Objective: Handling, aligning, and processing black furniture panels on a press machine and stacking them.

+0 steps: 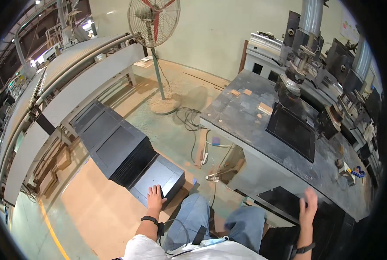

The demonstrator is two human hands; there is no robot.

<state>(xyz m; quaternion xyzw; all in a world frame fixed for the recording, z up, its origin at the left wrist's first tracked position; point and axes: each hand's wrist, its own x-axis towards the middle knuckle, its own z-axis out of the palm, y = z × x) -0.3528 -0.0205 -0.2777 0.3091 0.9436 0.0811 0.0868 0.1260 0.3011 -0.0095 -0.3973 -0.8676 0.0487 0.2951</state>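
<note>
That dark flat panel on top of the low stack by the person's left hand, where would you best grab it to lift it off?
Probably by its near edge, from the person's side. The top panel lies flat and overhangs nothing, so only its edges offer grip. The left hand already rests on the near corner; a second grip on the right edge, facing the workbench, should keep so wide and thin a piece level.

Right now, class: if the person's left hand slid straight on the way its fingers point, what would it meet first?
The left hand already rests on the nearest dark panel stack; going on, it would probably meet the taller stack of dark panels behind, though depth is unclear.
</note>
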